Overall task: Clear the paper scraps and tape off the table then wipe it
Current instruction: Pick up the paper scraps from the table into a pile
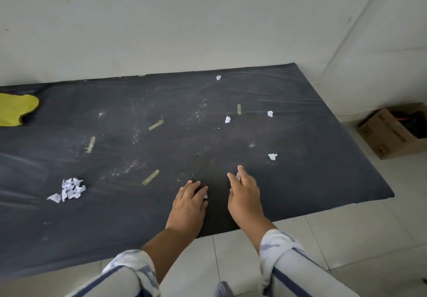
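Across the dark table [300, 135], four loose paper scraps [272, 156] lie toward the right. A pile of scraps [68, 189] sits at lower left, and four tape strips [156, 124] stick mid-surface. At lower centre, the left hand [190, 202], palm down, curls its fingers round a small scrap [205, 195]. Just beside it, the right hand [245, 192] pinches a second scrap [238, 176] between thumb and forefinger. A yellow cloth [16, 109] lies far left, and a cardboard box [392, 132] stands at right.

Dark tabletop [300, 181] is lightly dusted with white specks [135, 135] through the middle. A yellow cloth [16, 109] is laid at the far left edge. A pile of paper scraps [69, 189] is heaped at near left. Four tape strips [156, 124] are stuck flat across the middle, well apart. Single scraps [272, 156] are scattered over the right half, one near the far edge.
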`<state>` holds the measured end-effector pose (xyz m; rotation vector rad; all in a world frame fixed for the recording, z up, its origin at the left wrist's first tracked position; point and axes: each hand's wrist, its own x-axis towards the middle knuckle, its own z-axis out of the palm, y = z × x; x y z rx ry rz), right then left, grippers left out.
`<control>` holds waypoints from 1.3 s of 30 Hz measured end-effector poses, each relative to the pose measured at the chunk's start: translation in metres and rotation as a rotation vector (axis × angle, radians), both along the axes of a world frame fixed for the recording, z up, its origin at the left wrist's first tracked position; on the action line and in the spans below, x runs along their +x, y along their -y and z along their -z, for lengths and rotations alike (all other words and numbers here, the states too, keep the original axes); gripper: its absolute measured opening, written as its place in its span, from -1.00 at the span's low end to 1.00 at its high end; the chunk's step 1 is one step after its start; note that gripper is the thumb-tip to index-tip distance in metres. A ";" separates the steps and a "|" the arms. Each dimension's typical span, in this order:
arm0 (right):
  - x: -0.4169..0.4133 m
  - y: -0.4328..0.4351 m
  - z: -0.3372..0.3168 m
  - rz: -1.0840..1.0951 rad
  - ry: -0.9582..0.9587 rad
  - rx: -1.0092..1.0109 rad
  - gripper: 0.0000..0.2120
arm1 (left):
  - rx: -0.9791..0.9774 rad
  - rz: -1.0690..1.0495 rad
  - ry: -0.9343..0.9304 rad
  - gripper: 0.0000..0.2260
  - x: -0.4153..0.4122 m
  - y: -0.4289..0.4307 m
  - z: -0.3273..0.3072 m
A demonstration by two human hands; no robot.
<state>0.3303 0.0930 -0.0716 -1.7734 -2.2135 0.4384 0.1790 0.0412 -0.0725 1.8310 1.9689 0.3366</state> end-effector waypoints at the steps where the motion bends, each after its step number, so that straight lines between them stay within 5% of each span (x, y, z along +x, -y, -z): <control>1: 0.001 -0.003 0.000 -0.005 0.012 -0.016 -0.59 | 0.017 -0.010 0.004 -0.63 0.001 -0.001 0.000; 9: 0.000 -0.015 0.003 -0.038 -0.109 -0.028 -0.68 | 0.062 -0.003 0.005 -0.72 -0.006 -0.008 -0.010; 24: -0.230 0.028 -0.005 -0.568 -0.335 -0.019 -0.85 | 0.218 -0.671 0.087 -0.85 -0.205 0.050 -0.026; 31: -0.311 0.037 -0.011 -0.566 -0.321 -0.133 -0.83 | 0.226 -0.678 -0.007 -0.82 -0.255 0.056 -0.023; 39: -0.310 0.041 -0.011 -0.542 -0.168 -0.219 -0.57 | 0.155 -0.570 -0.031 -0.64 -0.260 0.059 -0.018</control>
